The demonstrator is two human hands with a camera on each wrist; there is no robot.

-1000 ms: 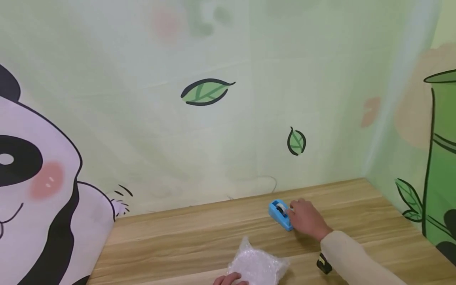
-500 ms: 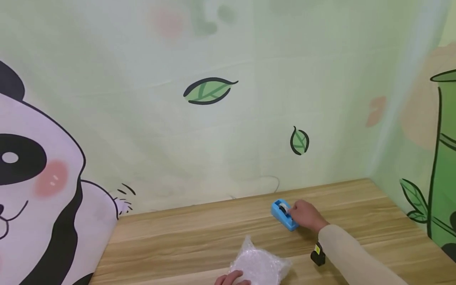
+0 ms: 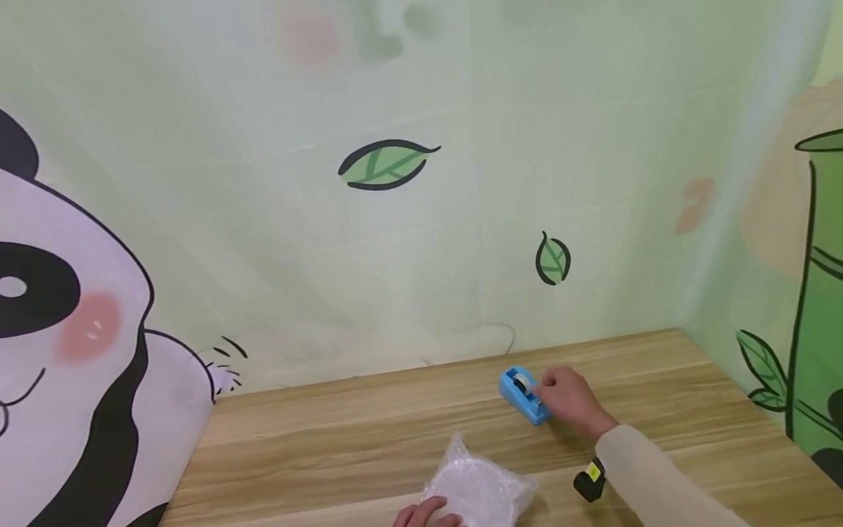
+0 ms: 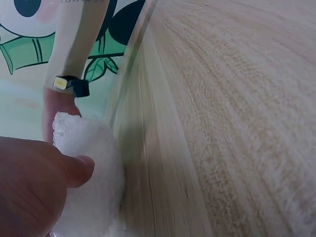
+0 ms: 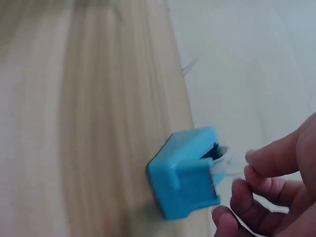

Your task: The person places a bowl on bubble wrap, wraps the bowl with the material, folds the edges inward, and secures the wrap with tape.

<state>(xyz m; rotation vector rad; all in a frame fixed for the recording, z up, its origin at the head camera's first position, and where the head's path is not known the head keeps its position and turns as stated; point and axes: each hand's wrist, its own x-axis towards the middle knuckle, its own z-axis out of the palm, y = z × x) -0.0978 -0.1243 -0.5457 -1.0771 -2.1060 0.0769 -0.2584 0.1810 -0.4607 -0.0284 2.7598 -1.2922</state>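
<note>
A bubble-wrapped package [image 3: 477,487] with a round outline lies on the table at the bottom of the head view. My left hand [image 3: 428,512] holds it at its left edge; in the left wrist view the thumb [image 4: 79,168] lies against the bubble wrap. Further back stands a blue tape dispenser [image 3: 525,397] with a roll of clear tape [image 5: 222,160]. My right hand [image 3: 571,399] is just to the right of the dispenser. Its thumb and index fingertips come together beside the roll, pinching the free end of the tape, a faint strip in the right wrist view.
The wood-grain table [image 3: 316,439] runs back to a pale green printed cloth wall [image 3: 454,293]. A second cloth side closes the right. A small black device with a yellow label [image 3: 590,479] is strapped at the right sleeve's cuff.
The right fingers have drawn together beside the roll, and that hand has shifted only slightly. The left hand stays on the package. The head view has moved a little.
</note>
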